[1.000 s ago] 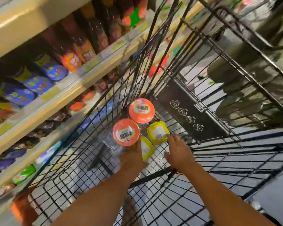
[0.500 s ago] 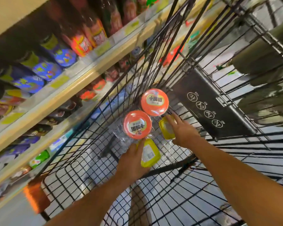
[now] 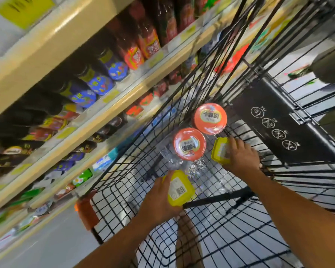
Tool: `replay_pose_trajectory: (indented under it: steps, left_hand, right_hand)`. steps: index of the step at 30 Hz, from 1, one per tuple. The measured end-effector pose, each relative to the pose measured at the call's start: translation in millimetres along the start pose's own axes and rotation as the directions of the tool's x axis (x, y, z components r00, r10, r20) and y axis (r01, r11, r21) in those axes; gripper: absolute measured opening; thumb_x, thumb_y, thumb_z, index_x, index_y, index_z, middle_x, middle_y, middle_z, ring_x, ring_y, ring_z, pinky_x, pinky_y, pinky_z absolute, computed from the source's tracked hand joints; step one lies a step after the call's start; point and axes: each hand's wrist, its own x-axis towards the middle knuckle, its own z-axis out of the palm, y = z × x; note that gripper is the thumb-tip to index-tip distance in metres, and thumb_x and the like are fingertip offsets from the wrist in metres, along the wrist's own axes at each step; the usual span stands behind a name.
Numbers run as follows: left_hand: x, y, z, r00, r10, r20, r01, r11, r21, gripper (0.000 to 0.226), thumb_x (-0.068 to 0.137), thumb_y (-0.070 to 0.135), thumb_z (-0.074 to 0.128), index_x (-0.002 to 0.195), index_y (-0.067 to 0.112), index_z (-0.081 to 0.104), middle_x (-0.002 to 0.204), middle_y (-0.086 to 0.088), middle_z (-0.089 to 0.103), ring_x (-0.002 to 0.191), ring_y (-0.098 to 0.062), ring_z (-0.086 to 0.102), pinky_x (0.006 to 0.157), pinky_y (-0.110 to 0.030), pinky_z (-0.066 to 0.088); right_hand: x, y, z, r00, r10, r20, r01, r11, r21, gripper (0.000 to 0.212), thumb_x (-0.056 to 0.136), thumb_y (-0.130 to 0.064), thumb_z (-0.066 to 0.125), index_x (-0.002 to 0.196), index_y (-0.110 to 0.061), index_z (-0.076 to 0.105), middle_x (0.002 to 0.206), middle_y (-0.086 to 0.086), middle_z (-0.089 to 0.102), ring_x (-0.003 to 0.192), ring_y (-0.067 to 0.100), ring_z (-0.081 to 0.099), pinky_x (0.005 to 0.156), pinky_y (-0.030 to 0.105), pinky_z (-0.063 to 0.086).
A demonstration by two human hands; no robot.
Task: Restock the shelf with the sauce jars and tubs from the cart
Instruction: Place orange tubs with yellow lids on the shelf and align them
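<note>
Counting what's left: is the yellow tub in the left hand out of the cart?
Not yet: yellow tub, gripped by left hand, sits inside the cart.

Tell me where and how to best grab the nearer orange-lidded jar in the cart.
Probably grip the orange-lidded jar by its round lid rim, coming straight down from above. It stands upright with the lid facing up, and the second jar and wire cart wall crowd its sides.
</note>
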Motion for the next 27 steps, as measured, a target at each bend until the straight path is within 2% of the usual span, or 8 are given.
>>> replay_pose_trajectory:
  steps: [6,11,15,19,21,23,24,27]
  left_hand:
    - [-16.7,11.3,-31.4,0.999,0.031,-0.02,-0.032,0.999,-0.041,0.114,0.07,0.048,0.084,0.151,0.054,0.004,0.134,0.006,0.034,0.116,-0.017,0.054,0.086,-0.032,0.053]
    - [-41.8,34.2,-66.3,0.998,0.059,-0.022,-0.06,0.997,-0.052,0.115,0.06,0.068,0.073,0.15,0.059,0.002,0.138,0.007,0.032,0.121,-0.02,0.052,0.093,-0.04,0.053]
    - [-69.4,57.1,-100.4,0.983,0.154,-0.1,-0.162,0.984,-0.079,0.115,0.06,0.075,0.075,0.146,0.059,0.001,0.137,0.018,0.027,0.122,-0.004,0.039,0.096,-0.027,0.042]
    - [-99.6,70.4,-135.3,0.948,0.239,-0.208,-0.275,0.948,-0.161,0.109,0.066,0.06,0.083,0.149,0.057,0.013,0.151,0.013,0.029,0.136,-0.01,0.036,0.105,-0.031,0.039]
    - [-117.9,75.6,-158.7,0.917,0.275,-0.289,-0.332,0.927,-0.173,0.111,0.065,0.06,0.085,0.15,0.059,0.014,0.148,0.022,0.032,0.132,0.007,0.037,0.102,-0.02,0.042]
    - [-139.2,82.7,-184.4,0.892,0.294,-0.343,-0.377,0.903,-0.205,0.11,0.067,0.057,0.088,0.151,0.056,0.016,0.149,0.031,0.029,0.13,0.022,0.032,0.097,-0.006,0.04]
    - [-150.0,84.9,-196.5,0.875,0.298,-0.381,-0.4,0.89,-0.221,0.111,0.066,0.055,0.089,0.151,0.052,0.018,0.15,0.03,0.029,0.131,0.023,0.032,0.099,-0.008,0.041]
    - [-189.8,87.9,-232.9,0.835,0.273,-0.477,-0.436,0.859,-0.27,0.112,0.059,0.059,0.09,0.147,0.052,0.02,0.146,0.035,0.028,0.126,0.029,0.032,0.099,-0.01,0.043]
  right_hand:
    - [-25.3,8.7,-28.9,0.999,-0.042,0.01,0.04,0.987,0.156,0.114,0.059,-0.055,0.083,0.147,-0.013,0.024,0.134,0.012,0.038,0.124,0.033,0.046,0.102,0.043,0.044]
    - [-70.5,16.6,-78.7,0.999,-0.042,-0.03,0.05,0.929,0.368,0.112,0.05,-0.051,0.088,0.143,-0.018,0.035,0.125,0.012,0.041,0.11,0.038,0.053,0.09,0.044,0.05]
    - [-110.1,12.7,-138.5,0.98,-0.137,-0.143,0.191,0.848,0.495,0.108,0.045,-0.069,0.077,0.137,-0.024,0.04,0.114,-0.001,0.046,0.106,0.017,0.037,0.09,0.03,0.044]
    - [-146.9,6.3,-197.9,0.953,-0.169,-0.25,0.288,0.761,0.582,0.111,0.054,-0.032,0.095,0.147,-0.025,0.035,0.112,-0.004,0.038,0.11,0.008,0.042,0.091,0.009,0.033]
    - [-161.3,-1.6,-225.7,0.923,-0.187,-0.337,0.368,0.688,0.625,0.108,0.054,-0.032,0.096,0.143,-0.037,0.036,0.118,-0.007,0.042,0.108,-0.006,0.045,0.087,-0.001,0.03]
    - [-177.9,-16.9,-258.7,0.89,-0.206,-0.406,0.442,0.606,0.661,0.102,0.051,-0.04,0.095,0.135,-0.05,0.038,0.121,-0.013,0.044,0.11,-0.019,0.042,0.087,0.004,0.034]
    - [-185.7,-25.0,-273.3,0.874,-0.215,-0.436,0.474,0.576,0.666,0.101,0.049,-0.045,0.092,0.134,-0.053,0.039,0.123,-0.015,0.044,0.112,-0.021,0.041,0.088,0.007,0.036]
    - [-209.3,-55.6,-315.7,0.828,-0.25,-0.502,0.557,0.477,0.68,0.096,0.049,-0.05,0.085,0.135,-0.051,0.044,0.132,-0.008,0.046,0.117,-0.01,0.047,0.097,0.023,0.041]
